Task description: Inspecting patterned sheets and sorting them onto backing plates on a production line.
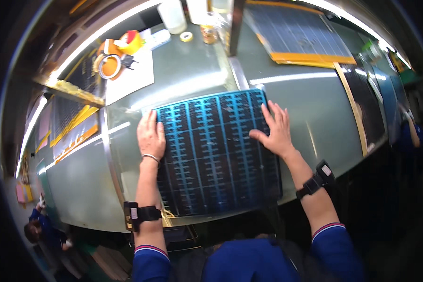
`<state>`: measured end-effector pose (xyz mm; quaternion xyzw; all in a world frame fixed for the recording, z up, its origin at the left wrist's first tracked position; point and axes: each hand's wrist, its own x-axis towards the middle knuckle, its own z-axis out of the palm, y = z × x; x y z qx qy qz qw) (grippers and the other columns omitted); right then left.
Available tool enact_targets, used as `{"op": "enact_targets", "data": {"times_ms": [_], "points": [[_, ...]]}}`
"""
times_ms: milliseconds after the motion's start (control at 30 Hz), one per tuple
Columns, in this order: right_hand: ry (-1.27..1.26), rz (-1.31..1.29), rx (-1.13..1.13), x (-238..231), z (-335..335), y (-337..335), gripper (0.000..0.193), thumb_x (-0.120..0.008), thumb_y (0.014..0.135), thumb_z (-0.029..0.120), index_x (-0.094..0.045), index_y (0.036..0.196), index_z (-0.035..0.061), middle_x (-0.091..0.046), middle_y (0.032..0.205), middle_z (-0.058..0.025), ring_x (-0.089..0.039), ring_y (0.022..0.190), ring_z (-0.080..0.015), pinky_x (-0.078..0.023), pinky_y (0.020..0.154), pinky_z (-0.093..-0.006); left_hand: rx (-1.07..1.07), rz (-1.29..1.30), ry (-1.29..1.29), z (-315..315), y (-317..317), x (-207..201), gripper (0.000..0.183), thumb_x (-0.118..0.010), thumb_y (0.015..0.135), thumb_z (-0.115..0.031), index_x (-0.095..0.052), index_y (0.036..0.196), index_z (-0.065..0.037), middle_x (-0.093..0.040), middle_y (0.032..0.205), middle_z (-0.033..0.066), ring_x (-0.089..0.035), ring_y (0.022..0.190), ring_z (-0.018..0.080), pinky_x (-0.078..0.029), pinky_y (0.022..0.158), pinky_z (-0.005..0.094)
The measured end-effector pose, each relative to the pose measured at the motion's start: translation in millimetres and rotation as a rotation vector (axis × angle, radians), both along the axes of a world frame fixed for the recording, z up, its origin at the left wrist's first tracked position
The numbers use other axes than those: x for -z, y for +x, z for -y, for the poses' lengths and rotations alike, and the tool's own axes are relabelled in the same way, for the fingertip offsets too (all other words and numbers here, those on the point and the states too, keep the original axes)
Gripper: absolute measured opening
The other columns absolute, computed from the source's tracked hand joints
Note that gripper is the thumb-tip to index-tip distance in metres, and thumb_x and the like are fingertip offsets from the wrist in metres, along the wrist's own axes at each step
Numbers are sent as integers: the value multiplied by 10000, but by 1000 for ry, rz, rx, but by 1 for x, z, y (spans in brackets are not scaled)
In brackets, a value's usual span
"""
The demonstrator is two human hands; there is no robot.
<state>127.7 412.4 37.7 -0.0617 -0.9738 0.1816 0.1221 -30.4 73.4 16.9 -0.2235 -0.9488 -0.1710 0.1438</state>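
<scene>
A large, nearly square dark panel (221,157) with bright blue comb-like lines lies in front of me on the grey-green table. Its near edge reaches the table's front edge. My left hand (150,137) rests along the panel's far left side, fingers stretched out and pointing away from me. On the opposite side, my right hand (277,131) touches the far right edge with fingers spread, its thumb over the panel's surface. Neither hand is wrapped round anything. Whether the panel is one sheet or a stack, I cannot tell.
A metal post (235,30) rises beyond the panel. Back left are tape rolls (110,66) on white paper (131,82), and white containers (173,18). An orange-edged striped sheet (298,33) lies back right. Another person (47,232) is at far left, and one (414,134) at far right.
</scene>
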Motion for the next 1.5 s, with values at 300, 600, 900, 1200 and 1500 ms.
{"op": "enact_targets", "data": {"times_ms": [300, 600, 900, 1200, 1500], "points": [[-175, 349, -59, -30, 0, 167, 992, -739, 579, 554, -316, 1386, 162, -159, 1470, -121, -108, 1362, -294, -27, 1095, -491, -8, 27, -44, -1, -4, 6, 392, -412, 923, -220, -435, 1290, -85, -433, 1330, 120, -391, 1229, 276, -286, 1033, 377], [-255, 287, 32, -46, 30, 167, 953, -755, 613, 425, -297, 1389, 114, -204, 1458, -124, -100, 1366, -306, -17, 1094, -503, -22, 96, -29, 17, 0, -1, 464, -410, 925, -277, -371, 1340, -76, -381, 1372, 137, -335, 1278, 281, -236, 1065, 386], [80, 36, -451, -5, 40, 8, 701, -477, 819, 509, -382, 1299, 6, -348, 1383, -177, -296, 1306, -321, -105, 1080, -521, -67, 97, -215, 5, 0, -1, 662, -442, 898, -418, -270, 1365, 18, -286, 1403, 219, -264, 1304, 346, -167, 1085, 414], [208, -5, 39, 9, 7, -37, 650, -351, 913, 473, -285, 1374, 19, -244, 1451, -123, -176, 1354, -299, -50, 1095, -502, -44, 190, -56, 24, -3, -7, 609, -446, 911, -367, -263, 1386, -32, -285, 1421, 174, -249, 1324, 306, -124, 1097, 434], [67, 168, 2, -28, 51, 170, 662, -371, 909, 469, -268, 1379, 15, -208, 1462, -142, -148, 1362, -309, -13, 1069, -546, 0, 219, 94, 102, 216, -40, 649, -511, 850, -219, -228, 1371, 45, -217, 1430, 242, -199, 1337, 363, -124, 1091, 464]]}}
